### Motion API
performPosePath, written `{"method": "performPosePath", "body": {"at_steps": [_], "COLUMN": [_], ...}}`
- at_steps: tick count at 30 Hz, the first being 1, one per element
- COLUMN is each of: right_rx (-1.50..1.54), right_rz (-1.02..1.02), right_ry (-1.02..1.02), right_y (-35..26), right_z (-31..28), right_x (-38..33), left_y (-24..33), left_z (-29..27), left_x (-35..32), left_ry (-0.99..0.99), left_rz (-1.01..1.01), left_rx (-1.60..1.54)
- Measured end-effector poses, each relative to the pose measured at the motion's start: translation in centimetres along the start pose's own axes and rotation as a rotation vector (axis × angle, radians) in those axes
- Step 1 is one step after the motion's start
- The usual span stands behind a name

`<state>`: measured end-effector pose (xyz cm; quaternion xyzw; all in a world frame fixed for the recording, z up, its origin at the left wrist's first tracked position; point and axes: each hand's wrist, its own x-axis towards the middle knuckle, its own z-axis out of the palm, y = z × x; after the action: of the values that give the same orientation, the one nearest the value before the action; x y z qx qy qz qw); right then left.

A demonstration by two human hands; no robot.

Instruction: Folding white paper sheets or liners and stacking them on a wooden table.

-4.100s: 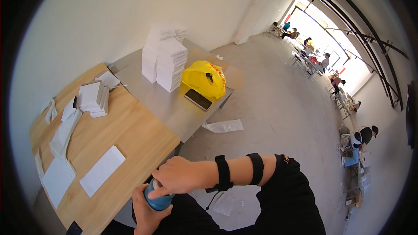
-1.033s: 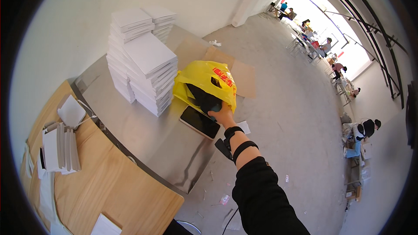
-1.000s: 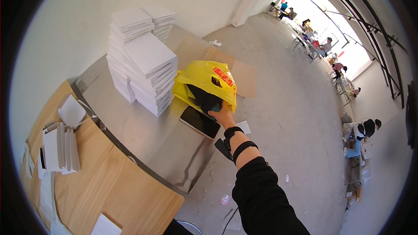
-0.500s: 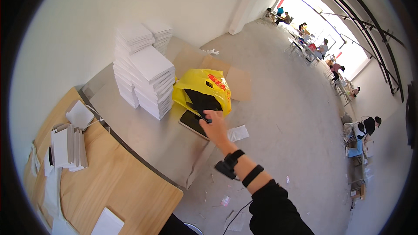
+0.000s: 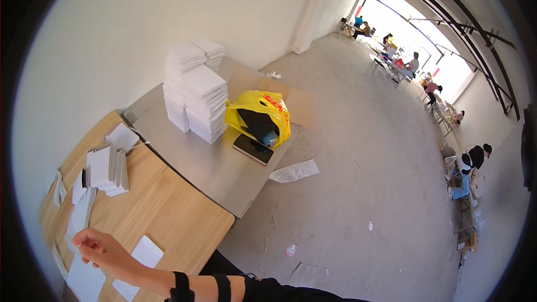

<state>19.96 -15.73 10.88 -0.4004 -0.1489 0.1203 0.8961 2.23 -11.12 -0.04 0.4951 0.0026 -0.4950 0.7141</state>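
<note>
My right hand (image 5: pixel 99 250) is over the near left part of the wooden table (image 5: pixel 173 198), its fingers curled in. Whether it holds anything small cannot be made out. Below it lies a long white strip of paper or cloth (image 5: pixel 79 212). A white card (image 5: pixel 147 251) rests by my wrist, partly covered by it. Beyond, a small pile of white booklets or folded cards (image 5: pixel 106 170) stands on the wood. On the grey table a dark-screened phone (image 5: pixel 253 150) lies against a yellow plastic bag (image 5: pixel 244 100), with black stuff inside its opening. My left hand is out of view.
Tall stacks of white flat sheets or boxes (image 5: pixel 206 98) stand on the grey table (image 5: pixel 193 159) near the wall. Brown cardboard (image 5: pixel 300 106) lies beside the bag. Paper scraps (image 5: pixel 296 171) litter the floor. Several people work at tables along the far right.
My right hand has left the bag's opening and swung left and nearer, over the wooden table. The phone and bag now show uncovered. The view has shifted slightly.
</note>
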Motion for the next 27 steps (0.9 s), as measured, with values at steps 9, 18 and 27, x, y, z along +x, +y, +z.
{"method": "performPosePath", "body": {"at_steps": [9, 18, 27], "right_rx": [0.004, -0.011, 0.094], "right_rz": [0.174, 0.291, 0.383], "right_ry": [-0.076, -0.127, -0.112], "right_y": [4.0, 9.1, 11.4], "right_z": [7.6, 11.8, 12.6], "right_x": [-1.5, -3.2, -2.6], "left_y": [-3.5, -5.7, -5.6], "left_z": [-2.6, -4.2, -4.8], "left_x": [-6.7, -9.5, -10.8], "left_ry": [0.089, 0.152, 0.226], "left_rz": [0.105, 0.203, 0.257], "left_rx": [-0.001, -0.032, -0.051]}}
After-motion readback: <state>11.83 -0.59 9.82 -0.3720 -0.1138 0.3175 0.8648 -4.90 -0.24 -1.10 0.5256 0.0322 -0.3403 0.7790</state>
